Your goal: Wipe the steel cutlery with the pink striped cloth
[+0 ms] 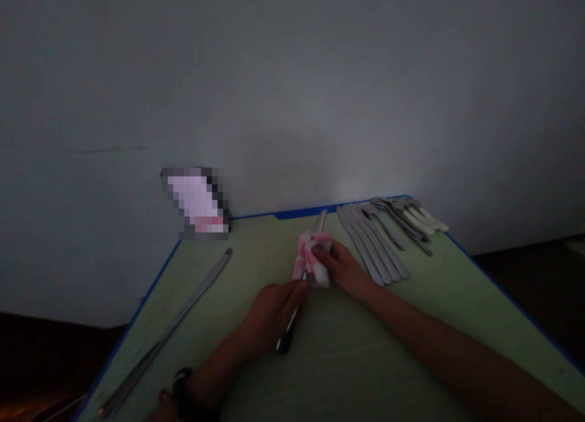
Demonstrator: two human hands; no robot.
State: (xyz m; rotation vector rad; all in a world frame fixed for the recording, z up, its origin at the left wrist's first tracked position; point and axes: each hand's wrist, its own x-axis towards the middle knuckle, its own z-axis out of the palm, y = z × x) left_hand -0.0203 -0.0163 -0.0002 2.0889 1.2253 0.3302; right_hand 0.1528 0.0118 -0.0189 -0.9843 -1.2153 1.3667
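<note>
My left hand point(269, 318) is closed around a table knife point(320, 222), with its dark handle end point(284, 344) showing below the fist. The blade rises away from me into a crumpled pink-and-white cloth point(313, 258). My right hand point(342, 269) presses that cloth around the blade, its fingers on top. A row of several steel knives point(372, 248) lies just right of my right hand, and the nearest one is close to my fingers. A dark band point(183, 394) circles my left wrist.
The pale green, blue-edged table point(329, 355) runs back to a grey wall. A long steel knife point(169, 327) lies along its left side. Several spoons with pale handles point(404, 218) sit at the far right. A pixelated object point(196, 201) stands at the far left corner.
</note>
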